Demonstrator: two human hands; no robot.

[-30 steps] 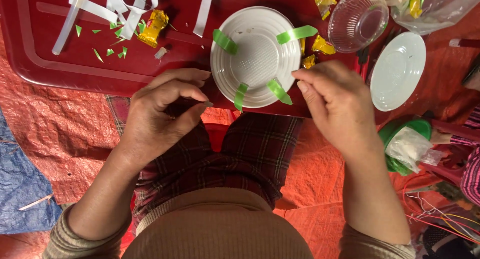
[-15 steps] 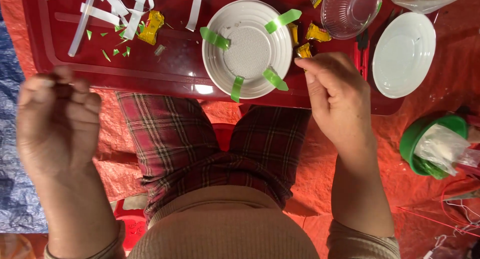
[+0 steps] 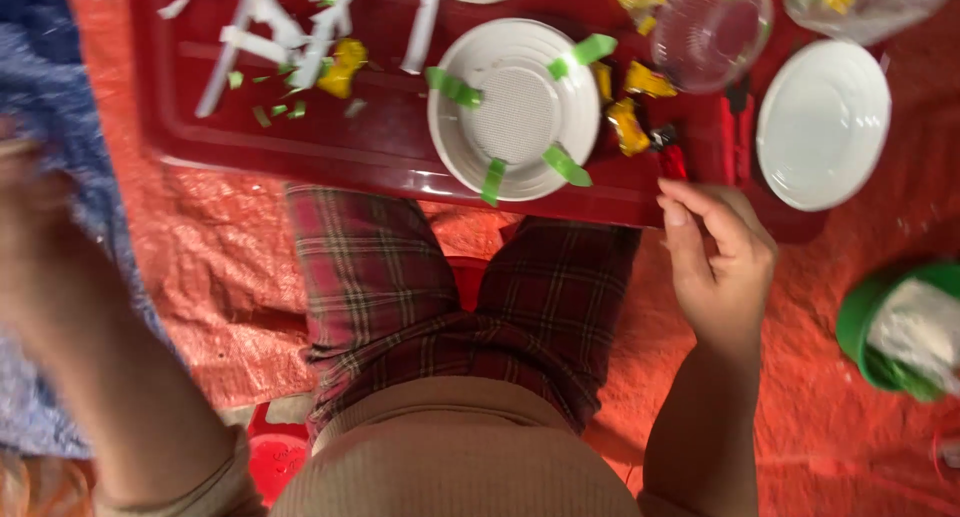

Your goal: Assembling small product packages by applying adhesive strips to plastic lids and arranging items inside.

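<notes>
We note an orange woven ground sheet (image 3: 230, 267) covering the floor, with a crumpled blue cloth (image 3: 60, 77) over its left side. On the sheet lies a long dark red plastic tray (image 3: 330, 147), its near edge just above the person's red plaid-trousered knees (image 3: 450, 297).

Towards the right of the tray sits a white round paper bowl (image 3: 515, 107), upside down as far as we can judge, with four green paper strips (image 3: 565, 165) fixed around its rim. Loose white paper strips (image 3: 280, 37) and small green offcuts are scattered over the tray's left part. Yellow wrappers (image 3: 628, 122) lie just right of the bowl, near a clear plastic cup (image 3: 710, 27). A second white round plate (image 3: 822, 122) rests beyond the tray's right end, and a green bowl holding white material (image 3: 905, 327) stands at the right edge.

The right hand (image 3: 715, 267) hovers at the tray's near right corner, fingers curled narrowly, thumb near the forefinger; we cannot tell whether anything is pinched. It is near the bowl, not touching it.

The left hand (image 3: 30, 207) is raised at the left edge, well apart from the bowl, heavily blurred; we cannot tell its state.
</notes>
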